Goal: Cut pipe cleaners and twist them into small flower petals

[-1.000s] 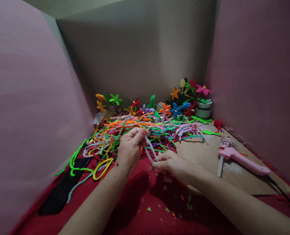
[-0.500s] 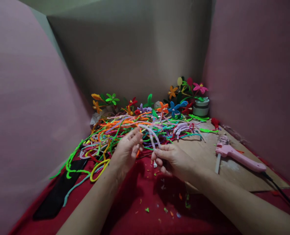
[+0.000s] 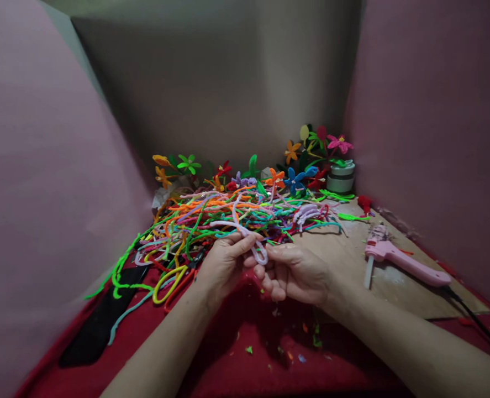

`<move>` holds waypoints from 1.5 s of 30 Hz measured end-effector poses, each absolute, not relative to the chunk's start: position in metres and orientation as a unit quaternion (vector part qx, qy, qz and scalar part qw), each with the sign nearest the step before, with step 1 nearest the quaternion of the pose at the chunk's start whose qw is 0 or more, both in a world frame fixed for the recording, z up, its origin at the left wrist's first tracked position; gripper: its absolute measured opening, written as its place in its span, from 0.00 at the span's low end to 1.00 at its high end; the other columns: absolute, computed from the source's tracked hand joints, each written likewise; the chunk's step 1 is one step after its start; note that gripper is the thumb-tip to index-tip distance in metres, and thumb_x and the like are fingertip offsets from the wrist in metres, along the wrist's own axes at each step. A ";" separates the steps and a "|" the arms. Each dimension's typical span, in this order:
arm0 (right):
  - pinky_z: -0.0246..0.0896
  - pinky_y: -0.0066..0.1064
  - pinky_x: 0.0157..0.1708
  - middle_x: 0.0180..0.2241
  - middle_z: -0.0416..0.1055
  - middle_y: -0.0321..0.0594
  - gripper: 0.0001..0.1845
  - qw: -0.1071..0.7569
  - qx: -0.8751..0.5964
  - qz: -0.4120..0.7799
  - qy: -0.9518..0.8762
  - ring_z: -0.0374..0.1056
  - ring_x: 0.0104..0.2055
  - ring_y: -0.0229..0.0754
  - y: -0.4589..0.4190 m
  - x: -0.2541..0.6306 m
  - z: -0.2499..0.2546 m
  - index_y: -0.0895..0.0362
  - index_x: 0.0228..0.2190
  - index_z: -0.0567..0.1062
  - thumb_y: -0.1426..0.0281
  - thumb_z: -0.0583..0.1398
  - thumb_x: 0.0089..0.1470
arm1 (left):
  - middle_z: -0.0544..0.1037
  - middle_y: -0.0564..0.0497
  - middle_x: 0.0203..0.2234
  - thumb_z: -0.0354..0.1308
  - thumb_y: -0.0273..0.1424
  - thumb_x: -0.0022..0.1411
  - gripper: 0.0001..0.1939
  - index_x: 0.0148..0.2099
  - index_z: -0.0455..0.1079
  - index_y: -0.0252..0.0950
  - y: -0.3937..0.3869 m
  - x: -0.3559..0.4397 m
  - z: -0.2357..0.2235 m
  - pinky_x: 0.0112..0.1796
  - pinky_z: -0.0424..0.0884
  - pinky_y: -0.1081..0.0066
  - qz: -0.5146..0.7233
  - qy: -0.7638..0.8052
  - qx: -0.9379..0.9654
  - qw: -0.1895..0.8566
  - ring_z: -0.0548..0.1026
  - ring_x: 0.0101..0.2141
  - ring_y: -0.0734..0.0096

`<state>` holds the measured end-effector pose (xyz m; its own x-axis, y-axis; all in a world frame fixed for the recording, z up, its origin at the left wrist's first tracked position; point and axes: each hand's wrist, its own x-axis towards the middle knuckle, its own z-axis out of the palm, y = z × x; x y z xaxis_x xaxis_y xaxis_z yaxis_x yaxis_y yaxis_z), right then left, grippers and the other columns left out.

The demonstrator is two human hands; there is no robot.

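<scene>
A pale lavender pipe cleaner (image 3: 262, 255) is bent into a narrow loop, its two ends crossing and pointing away from me over the pile. My left hand (image 3: 230, 257) pinches it between thumb and fingers near the crossing. At the loop's right side is my right hand (image 3: 292, 271), thumb and curled fingers closed on the loop's edge; the exact contact of its fingertips is partly hidden. Just beyond both hands lies a tangled heap of colourful pipe cleaners (image 3: 195, 213). Yellow-and-red handled scissors (image 3: 166, 284) rest left of my left hand.
A pink glue gun (image 3: 410, 265) with its cord lies on a brown board (image 3: 323, 249) at the right. Pipe-cleaner flowers (image 3: 294, 181) and a pale pot (image 3: 340, 178) stand at the back. A black flat object (image 3: 87, 337) lies left. Scraps dot the red cloth (image 3: 245, 359).
The lavender pipe cleaner has gone from an open bend in my right hand to a crossed loop. My left hand has moved right and down and closed on it.
</scene>
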<state>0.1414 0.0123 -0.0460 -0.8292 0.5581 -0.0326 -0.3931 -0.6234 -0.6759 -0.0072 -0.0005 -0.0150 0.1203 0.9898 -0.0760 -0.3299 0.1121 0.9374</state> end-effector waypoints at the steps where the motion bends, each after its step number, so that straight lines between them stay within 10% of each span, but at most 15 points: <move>1: 0.59 0.22 0.18 0.24 0.69 0.40 0.14 0.258 -0.123 0.900 -0.328 0.65 0.22 0.33 0.013 0.141 -0.047 0.65 0.35 0.73 0.66 0.54 0.55 | 0.73 0.51 0.18 0.64 0.31 0.48 0.09 0.31 0.73 0.29 -0.001 -0.007 -0.015 0.19 0.64 0.79 0.532 0.403 0.401 0.628 0.67 0.16 0.81; 17: 0.50 0.14 0.11 0.18 0.65 0.36 0.08 0.272 -0.160 0.926 -0.207 0.58 0.16 0.26 0.006 0.131 -0.042 0.65 0.26 0.72 0.75 0.54 0.54 | 0.70 0.54 0.15 0.65 0.32 0.45 0.09 0.27 0.73 0.30 -0.001 -0.004 -0.016 0.19 0.60 0.81 0.563 0.395 0.384 0.617 0.64 0.16 0.84; 39: 0.62 0.22 0.14 0.21 0.72 0.40 0.10 0.379 -0.238 0.801 -0.399 0.67 0.17 0.33 0.006 0.129 -0.045 0.63 0.22 0.71 0.70 0.65 0.39 | 0.63 0.57 0.14 0.60 0.32 0.51 0.09 0.24 0.67 0.31 -0.005 -0.005 -0.014 0.19 0.52 0.77 0.528 0.476 0.520 0.473 0.57 0.16 0.83; 45: 0.53 0.21 0.08 0.15 0.68 0.34 0.11 0.404 -0.358 0.710 -0.453 0.60 0.12 0.31 0.003 0.126 -0.045 0.60 0.17 0.68 0.68 0.64 0.38 | 0.67 0.55 0.16 0.55 0.32 0.53 0.09 0.24 0.68 0.33 -0.007 -0.002 -0.016 0.23 0.58 0.76 0.470 0.560 0.634 0.252 0.62 0.19 0.79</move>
